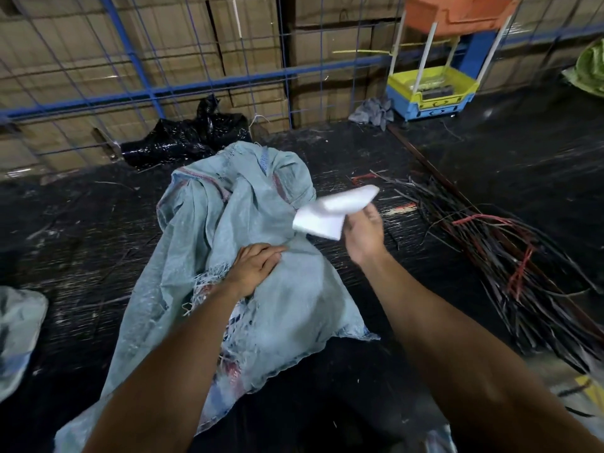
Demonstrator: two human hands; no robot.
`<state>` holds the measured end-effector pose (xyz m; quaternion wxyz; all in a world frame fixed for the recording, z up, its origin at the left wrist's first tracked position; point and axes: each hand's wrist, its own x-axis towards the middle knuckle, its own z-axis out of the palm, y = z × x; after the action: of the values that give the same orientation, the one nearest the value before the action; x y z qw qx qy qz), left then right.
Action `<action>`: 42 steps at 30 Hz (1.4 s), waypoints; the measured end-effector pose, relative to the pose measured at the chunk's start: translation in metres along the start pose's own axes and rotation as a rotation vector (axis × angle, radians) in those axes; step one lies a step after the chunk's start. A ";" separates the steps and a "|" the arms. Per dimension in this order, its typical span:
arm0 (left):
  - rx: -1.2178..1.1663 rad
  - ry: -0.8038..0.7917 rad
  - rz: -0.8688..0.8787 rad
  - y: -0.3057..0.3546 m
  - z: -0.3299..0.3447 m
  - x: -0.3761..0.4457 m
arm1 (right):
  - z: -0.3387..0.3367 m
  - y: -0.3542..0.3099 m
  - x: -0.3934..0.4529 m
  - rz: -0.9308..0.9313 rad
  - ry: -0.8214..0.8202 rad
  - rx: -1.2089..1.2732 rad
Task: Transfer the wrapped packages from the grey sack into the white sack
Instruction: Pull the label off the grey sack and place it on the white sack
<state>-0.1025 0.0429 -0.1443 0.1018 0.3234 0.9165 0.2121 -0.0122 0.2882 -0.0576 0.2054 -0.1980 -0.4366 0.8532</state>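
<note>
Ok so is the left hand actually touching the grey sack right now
Touching. The head view shows the left hand resting palm-down on the grey sack, fingers flat against the fabric with no gap visible.

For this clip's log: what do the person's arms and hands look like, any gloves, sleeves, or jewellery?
Both forearms are bare up to the bottom edge of the picture, with no sleeves in view. The left hand and the right hand wear no gloves. No watch, bracelet or ring shows on either wrist or on the visible fingers.
</note>
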 end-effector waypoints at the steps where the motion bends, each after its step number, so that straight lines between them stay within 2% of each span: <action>1: -0.012 0.013 -0.017 -0.001 0.001 -0.002 | 0.004 -0.012 0.006 -0.013 0.007 0.016; 3: -0.027 -0.001 -0.005 0.006 0.003 -0.002 | 0.019 -0.028 0.019 0.009 -0.025 -0.136; 6: -0.101 -0.040 0.028 0.019 0.000 0.001 | 0.046 -0.006 0.017 0.222 -0.094 -0.338; 9: -0.192 -0.023 0.080 0.016 -0.017 -0.014 | 0.064 0.036 -0.002 0.381 -0.207 -0.327; 12: -0.227 0.264 0.096 -0.004 -0.043 -0.053 | 0.073 0.060 -0.022 0.388 -0.231 -0.342; 14: -0.089 0.527 0.089 -0.034 -0.059 -0.094 | 0.087 0.075 -0.035 0.346 -0.231 -0.411; 15: -0.009 0.600 0.021 -0.048 -0.065 -0.112 | 0.092 0.080 -0.038 0.328 -0.234 -0.420; 16: 0.060 0.605 -0.108 -0.063 -0.070 -0.127 | 0.100 0.083 -0.040 0.312 -0.247 -0.408; 18: 0.055 0.409 -0.516 -0.098 -0.058 -0.155 | 0.120 0.094 -0.050 0.314 -0.308 -0.374; 19: -0.019 0.261 -0.654 -0.110 -0.048 -0.165 | 0.131 0.099 -0.054 0.317 -0.349 -0.365; 20: -0.135 0.163 -0.695 -0.122 -0.037 -0.177 | 0.147 0.110 -0.062 0.330 -0.388 -0.374; 22: -0.497 0.116 -0.697 -0.116 -0.016 -0.188 | 0.166 0.129 -0.074 0.346 -0.423 -0.390; 23: -0.575 0.088 -0.678 -0.103 -0.010 -0.190 | 0.173 0.141 -0.079 0.362 -0.430 -0.392; 27: -0.676 -0.048 -0.547 -0.083 -0.007 -0.187 | 0.190 0.191 -0.103 0.427 -0.418 -0.479; 31: -0.739 -0.166 -0.435 -0.108 -0.034 -0.201 | 0.197 0.211 -0.111 0.387 -0.344 -0.548; 33: -0.791 -0.054 -0.480 -0.130 -0.050 -0.224 | 0.213 0.220 -0.109 0.354 -0.372 -0.608; 34: -0.786 0.070 -0.520 -0.141 -0.061 -0.239 | 0.225 0.223 -0.110 0.330 -0.405 -0.635; 36: -0.628 0.321 -0.611 -0.180 -0.079 -0.276 | 0.255 0.238 -0.114 0.296 -0.489 -0.672; 38: -0.367 0.438 -0.701 -0.219 -0.095 -0.314 | 0.279 0.252 -0.121 0.299 -0.560 -0.680; 40: -0.108 0.437 -0.893 -0.253 -0.110 -0.355 | 0.299 0.269 -0.136 0.336 -0.584 -0.660; 42: 0.021 0.337 -1.157 -0.293 -0.111 -0.399 | 0.315 0.289 -0.151 0.369 -0.595 -0.635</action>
<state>0.0082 -0.4524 -0.1597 0.0508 -0.2648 0.9493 0.1618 -0.1000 -0.1542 -0.1018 -0.1544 -0.0721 -0.6733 0.7195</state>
